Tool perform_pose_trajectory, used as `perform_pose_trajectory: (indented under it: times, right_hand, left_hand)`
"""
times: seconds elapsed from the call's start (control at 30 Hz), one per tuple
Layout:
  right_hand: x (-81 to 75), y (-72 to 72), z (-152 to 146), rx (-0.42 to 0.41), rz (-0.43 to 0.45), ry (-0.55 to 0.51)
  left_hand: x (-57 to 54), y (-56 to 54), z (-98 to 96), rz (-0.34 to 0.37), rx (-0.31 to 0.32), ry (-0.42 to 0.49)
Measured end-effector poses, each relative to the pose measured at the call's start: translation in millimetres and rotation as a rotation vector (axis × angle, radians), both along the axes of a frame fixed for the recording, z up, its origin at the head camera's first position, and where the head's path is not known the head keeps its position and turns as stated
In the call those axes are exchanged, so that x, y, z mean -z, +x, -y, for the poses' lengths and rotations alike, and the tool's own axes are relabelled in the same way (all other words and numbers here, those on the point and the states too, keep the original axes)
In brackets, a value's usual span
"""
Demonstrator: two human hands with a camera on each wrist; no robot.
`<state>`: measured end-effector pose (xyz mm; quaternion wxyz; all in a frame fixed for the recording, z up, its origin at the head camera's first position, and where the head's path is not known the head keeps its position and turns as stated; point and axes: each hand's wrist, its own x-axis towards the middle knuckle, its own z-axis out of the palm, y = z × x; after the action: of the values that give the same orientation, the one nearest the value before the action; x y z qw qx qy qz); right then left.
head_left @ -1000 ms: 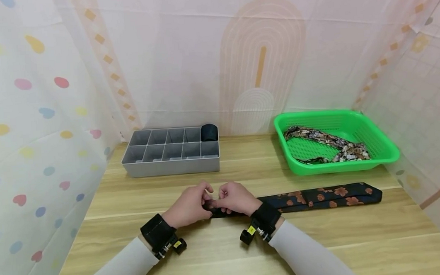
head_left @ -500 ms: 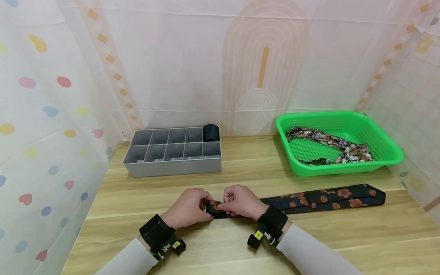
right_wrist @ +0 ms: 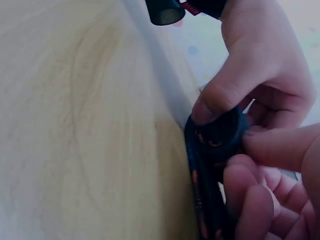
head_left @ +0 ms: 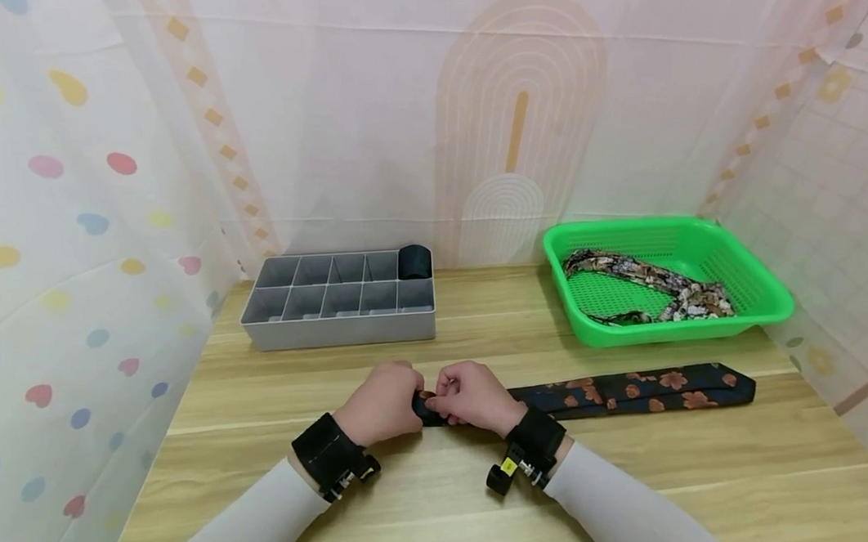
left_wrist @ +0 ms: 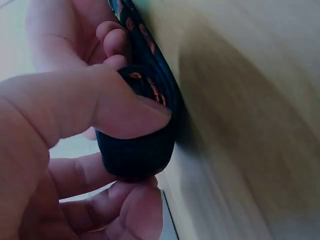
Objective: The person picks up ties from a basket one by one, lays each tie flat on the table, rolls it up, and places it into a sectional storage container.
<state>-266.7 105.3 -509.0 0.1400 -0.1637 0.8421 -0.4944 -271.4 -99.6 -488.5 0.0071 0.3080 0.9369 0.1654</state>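
Observation:
A dark navy necktie with orange flowers lies lengthwise on the table, its pointed end to the right. Its left end is wound into a small roll. My left hand grips this roll, the thumb across its side edge and the fingers curled around the far side. Close by, my right hand pinches the roll with its thumb and curled fingers. The strip between the roll and the flat length is partly covered by the right hand in the head view.
A grey divided box stands behind the left hand, with a dark rolled necktie in its back right compartment. At the back right is a green basket holding a crumpled patterned necktie. A printed curtain hangs behind the table.
My left hand has turned over the roll and its fingers have closed around it, hiding more of the flowered side. The right hand stays almost in place; box and basket have not moved.

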Motion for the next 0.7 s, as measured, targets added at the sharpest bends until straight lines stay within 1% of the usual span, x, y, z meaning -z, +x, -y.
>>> perform_pose_trajectory:
  times: [0.07, 0.2, 0.27, 0.33, 0.43, 0.57, 0.63, 0.7]
  right_hand:
    - [0.4, -1.5, -2, -0.002, 0.009, 0.025]
    - [0.9, -4.2, -5, -0.008, 0.030, 0.062]
    - [0.1, -4.5, -6, -0.014, 0.035, 0.064]
    - [-0.5, -4.1, -6, -0.027, 0.021, 0.069]
    - [-2.3, -1.7, -5, -0.069, -0.025, 0.087]
    - [-4.9, 2.8, -2, -0.126, -0.159, 0.167]
    - [-5.6, 4.2, 0, -0.131, -0.224, 0.207]
    - [-6.9, 5.3, 0, -0.117, -0.280, 0.247]
  left_hand:
    - [0.8, -1.7, 1.0, 0.047, 0.003, 0.011]
    - [3.4, -6.3, 8.3, 0.176, -0.010, 0.061]
    - [4.3, -8.1, 11.5, 0.220, -0.007, 0.089]
    - [5.4, -9.0, 13.6, 0.245, -0.002, 0.114]
    - [7.0, -8.9, 14.0, 0.243, -0.004, 0.135]
    - [8.2, -7.8, 11.9, 0.204, -0.007, 0.135]
    - [8.3, -7.5, 10.7, 0.188, -0.010, 0.135]
    - [8.0, -7.1, 9.8, 0.182, -0.014, 0.135]
